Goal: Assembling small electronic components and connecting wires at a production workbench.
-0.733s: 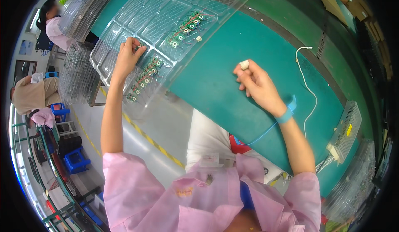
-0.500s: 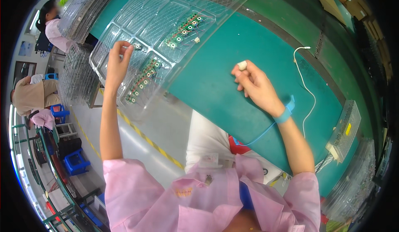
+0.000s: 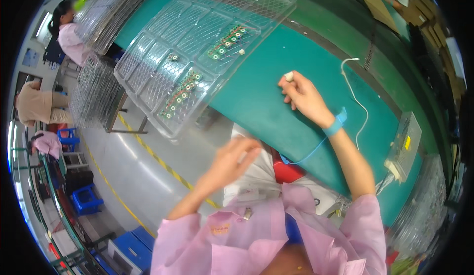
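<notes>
My left hand (image 3: 231, 160), smeared by motion, is over my lap near the mat's front edge; its grip cannot be read and I see nothing in it. Above the green mat (image 3: 261, 97), my right hand (image 3: 307, 99) has its fingers curled in, thumb near the index finger. An off-white cover like a finger cot (image 3: 289, 76) shows at its fingertip; anything inside the curl is hidden. A clear compartment tray (image 3: 148, 90) holds small green circuit boards (image 3: 183, 95) with thin wires, another row of boards (image 3: 228, 43), and a single small board (image 3: 173, 57).
A blue wrist strap (image 3: 337, 123) on my right wrist trails a cord. A white cable (image 3: 364, 108) and a perforated metal box (image 3: 404, 146) lie on the right. Stacked clear trays (image 3: 94, 90) stand left. Other people (image 3: 42, 101) are in the left background.
My left hand has withdrawn from the tray, moving down and right toward my lap. A small board stays in the compartment where its fingers were. My right hand has barely moved.
</notes>
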Demonstrator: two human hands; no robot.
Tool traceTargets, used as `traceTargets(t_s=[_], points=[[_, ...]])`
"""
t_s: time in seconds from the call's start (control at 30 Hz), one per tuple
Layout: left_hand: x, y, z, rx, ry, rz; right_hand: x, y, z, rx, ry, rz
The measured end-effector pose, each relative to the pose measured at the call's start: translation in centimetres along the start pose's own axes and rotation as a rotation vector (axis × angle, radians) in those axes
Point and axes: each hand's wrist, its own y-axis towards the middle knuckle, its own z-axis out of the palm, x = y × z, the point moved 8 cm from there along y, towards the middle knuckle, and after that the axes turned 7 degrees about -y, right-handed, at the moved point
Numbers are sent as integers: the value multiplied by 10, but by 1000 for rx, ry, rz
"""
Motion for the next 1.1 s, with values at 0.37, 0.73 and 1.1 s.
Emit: traceTargets(t_s=[0.37, 0.73, 1.1], points=[[-44, -1, 59, 193, -33, 199, 109, -114, -50, -299, -160, -346], [-59, 11, 80, 269, 57, 220, 39, -335, -170, -941, -382, -127], [-73, 53, 106, 117, 246, 488, -69, -721, -414, -1491, -1033, 822]])
